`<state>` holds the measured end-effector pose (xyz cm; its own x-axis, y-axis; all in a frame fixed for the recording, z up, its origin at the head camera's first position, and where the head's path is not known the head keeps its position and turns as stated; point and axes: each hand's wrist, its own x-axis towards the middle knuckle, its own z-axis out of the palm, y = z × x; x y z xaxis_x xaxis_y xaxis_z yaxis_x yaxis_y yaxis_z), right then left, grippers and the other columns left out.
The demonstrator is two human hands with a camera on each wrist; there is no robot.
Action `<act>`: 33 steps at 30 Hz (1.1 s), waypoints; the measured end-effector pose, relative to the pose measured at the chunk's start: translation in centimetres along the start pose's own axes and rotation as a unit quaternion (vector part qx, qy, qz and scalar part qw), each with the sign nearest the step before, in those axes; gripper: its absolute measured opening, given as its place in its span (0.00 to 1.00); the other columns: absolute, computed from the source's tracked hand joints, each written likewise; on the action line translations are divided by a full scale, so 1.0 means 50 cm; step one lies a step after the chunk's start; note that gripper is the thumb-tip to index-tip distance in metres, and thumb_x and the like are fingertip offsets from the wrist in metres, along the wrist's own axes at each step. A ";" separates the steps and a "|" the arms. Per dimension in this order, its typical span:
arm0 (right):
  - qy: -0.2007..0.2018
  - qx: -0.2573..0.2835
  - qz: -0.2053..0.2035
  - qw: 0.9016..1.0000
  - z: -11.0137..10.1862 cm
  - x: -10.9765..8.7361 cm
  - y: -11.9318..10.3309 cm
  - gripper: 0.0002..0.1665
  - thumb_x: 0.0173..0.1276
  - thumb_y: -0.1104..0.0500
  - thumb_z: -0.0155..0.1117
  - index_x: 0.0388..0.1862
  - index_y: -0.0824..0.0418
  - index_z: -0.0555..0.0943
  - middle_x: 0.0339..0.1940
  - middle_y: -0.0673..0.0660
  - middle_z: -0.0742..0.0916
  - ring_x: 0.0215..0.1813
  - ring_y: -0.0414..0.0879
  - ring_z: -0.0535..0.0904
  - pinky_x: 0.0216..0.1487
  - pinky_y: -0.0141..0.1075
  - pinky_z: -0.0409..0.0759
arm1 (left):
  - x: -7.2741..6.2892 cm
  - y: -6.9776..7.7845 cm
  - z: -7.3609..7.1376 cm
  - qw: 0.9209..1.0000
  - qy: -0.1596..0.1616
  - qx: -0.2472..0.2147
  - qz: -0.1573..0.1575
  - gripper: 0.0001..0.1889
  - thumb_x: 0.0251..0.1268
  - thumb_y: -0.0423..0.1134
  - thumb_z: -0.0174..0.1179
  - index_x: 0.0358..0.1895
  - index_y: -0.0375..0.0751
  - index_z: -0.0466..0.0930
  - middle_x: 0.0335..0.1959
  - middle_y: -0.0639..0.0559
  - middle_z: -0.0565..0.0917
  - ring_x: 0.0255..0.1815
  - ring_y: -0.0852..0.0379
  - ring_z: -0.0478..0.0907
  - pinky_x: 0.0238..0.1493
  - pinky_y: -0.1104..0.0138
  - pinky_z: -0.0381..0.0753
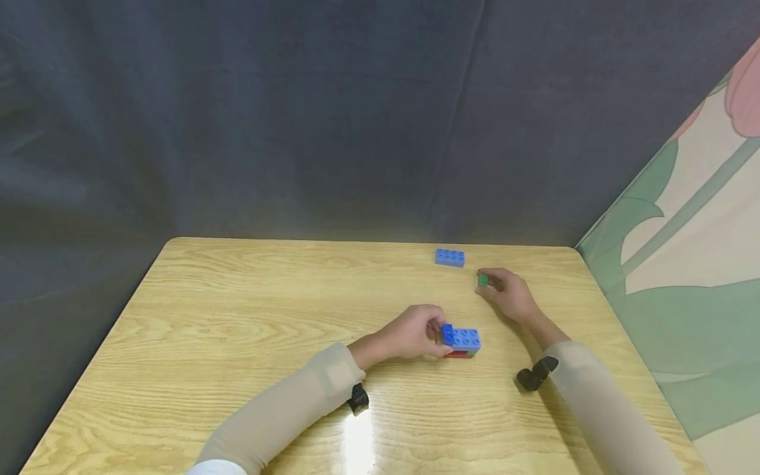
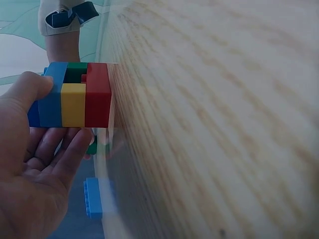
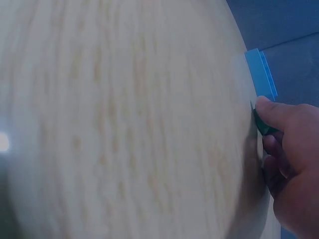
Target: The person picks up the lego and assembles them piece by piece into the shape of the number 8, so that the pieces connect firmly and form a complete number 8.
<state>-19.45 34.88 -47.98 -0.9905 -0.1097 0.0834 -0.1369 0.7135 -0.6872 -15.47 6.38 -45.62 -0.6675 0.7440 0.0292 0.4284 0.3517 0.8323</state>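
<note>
My left hand point(image 1: 410, 333) grips the left end of a stack of toy bricks point(image 1: 466, 338) between thumb and fingers. In the left wrist view the stack shows a red brick point(image 2: 98, 94) at the table side, then a yellow brick point(image 2: 73, 105) and a green one point(image 2: 78, 72), then a light blue brick point(image 2: 54, 94) with a dark blue brick point(image 2: 33, 114) on top. Farther back, my right hand point(image 1: 512, 295) pinches a small green brick point(image 1: 483, 281) between thumb and fingers, mostly covered by the thumb in the right wrist view.
A loose blue brick point(image 1: 449, 257) lies near the table's back edge, just left of and behind the right hand. The wooden table point(image 1: 237, 297) ends at a dark curtain point(image 1: 297, 132) behind. A flower-patterned cloth point(image 1: 700, 264) hangs along the right side.
</note>
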 end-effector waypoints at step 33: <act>0.008 -0.053 -0.060 0.997 -0.076 -0.056 -0.084 0.25 0.70 0.62 0.70 0.64 0.68 0.79 0.54 0.66 0.86 0.50 0.59 0.83 0.42 0.39 0.82 | -0.003 0.002 -0.002 1.000 -0.004 -0.003 -0.002 0.13 0.58 0.37 0.76 0.37 0.43 0.78 0.36 0.59 0.82 0.39 0.63 0.80 0.41 0.77 0.80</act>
<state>-16.17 34.84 -42.60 -0.9670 -0.1877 0.1720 -0.2538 0.7655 -0.5912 -15.39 6.23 -45.50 -0.6648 0.7468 0.0208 0.4210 0.3515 0.8362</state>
